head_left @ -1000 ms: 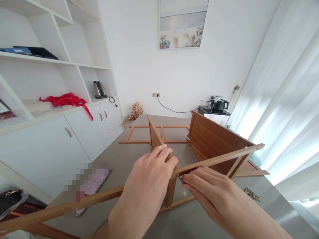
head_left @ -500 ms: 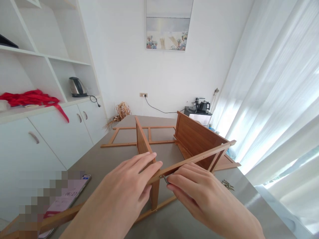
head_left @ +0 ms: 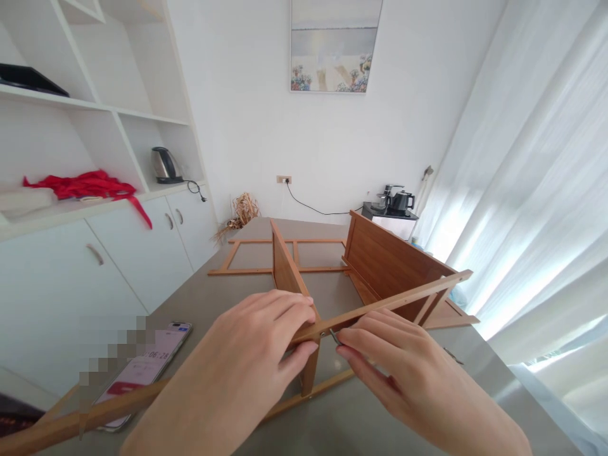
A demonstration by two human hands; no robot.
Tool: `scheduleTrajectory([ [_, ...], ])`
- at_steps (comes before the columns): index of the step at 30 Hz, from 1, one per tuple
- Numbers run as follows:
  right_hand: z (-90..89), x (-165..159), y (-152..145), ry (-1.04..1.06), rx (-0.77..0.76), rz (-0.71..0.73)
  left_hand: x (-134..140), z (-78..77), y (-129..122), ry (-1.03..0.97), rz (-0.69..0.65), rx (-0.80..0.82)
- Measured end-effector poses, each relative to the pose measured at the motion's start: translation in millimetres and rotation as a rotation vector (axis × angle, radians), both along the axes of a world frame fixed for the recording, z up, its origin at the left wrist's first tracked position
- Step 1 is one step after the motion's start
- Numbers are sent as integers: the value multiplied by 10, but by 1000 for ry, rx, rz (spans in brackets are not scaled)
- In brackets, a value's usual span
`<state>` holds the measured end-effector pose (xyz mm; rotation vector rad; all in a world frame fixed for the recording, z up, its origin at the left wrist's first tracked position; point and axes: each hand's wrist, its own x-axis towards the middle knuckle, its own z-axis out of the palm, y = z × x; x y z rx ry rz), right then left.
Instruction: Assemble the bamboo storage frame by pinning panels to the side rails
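My left hand [head_left: 261, 345] is closed around a wooden frame where a long rail [head_left: 403, 297] meets an upright panel [head_left: 285, 266]. Its fingers lie over the joint, and the thumb presses the rail's near side. Just right of that thumb, a bolt head [head_left: 323, 334] shows in the rail. My right hand [head_left: 403, 361] pinches a small bent metal hex key [head_left: 335, 337], whose tip is close to the bolt; whether it sits in the bolt I cannot tell. A lower rail [head_left: 332, 384] of the same frame runs beneath both hands.
A wide wooden panel [head_left: 394, 259] stands at the right end of the frame. Another ladder-like frame [head_left: 237, 272] lies flat behind. On the grey table [head_left: 403, 421] are a phone [head_left: 147, 361] at left and a few screws [head_left: 453, 356] beyond my right wrist.
The whole view has shifted, so everything appears further right. My left thumb has come up against the rail's near side, and those fingers are more curled. The hex key stays by the bolt.
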<state>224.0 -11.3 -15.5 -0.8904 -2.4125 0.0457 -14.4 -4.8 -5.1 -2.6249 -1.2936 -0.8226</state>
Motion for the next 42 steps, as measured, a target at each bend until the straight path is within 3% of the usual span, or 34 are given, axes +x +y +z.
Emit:
scheduleTrajectory([
  [20,-17,-84,25,-26,11,52,71,123,-7,3,-20,-170],
  [42,-33,-63,-20,-48,88,13,128,55,26,112,39,-73],
])
